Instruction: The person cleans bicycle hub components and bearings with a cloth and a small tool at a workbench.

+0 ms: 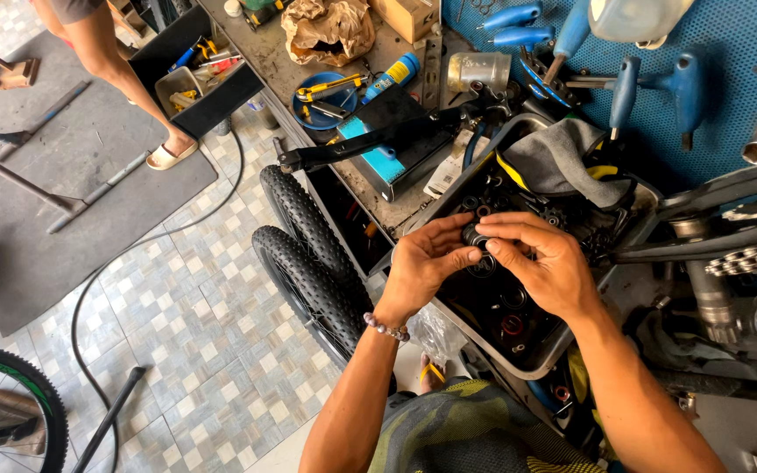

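1. I see my left hand [422, 267] and right hand [547, 263] meeting over a grey parts tray [532, 359] full of dark rings and bearings on the cluttered counter [308, 52].
2. Both hands pinch one small black ring-shaped part [473, 235], probably a bearing or spacer. The left thumb and fingers close on it from the left, and the right fingertips press on it from the right and above.
3. The part sits between the fingertips, just above the tray's contents, not resting in it.
4. I judge the step in hand to be fitting or checking this piece. The next move would call for a steady grip and a careful twist or press, keeping the piece over the tray.
5. A grey rag [558, 158] lies at the tray's far end. Two knobby tyres [308, 263] stand just beside the counter, left of my left hand.
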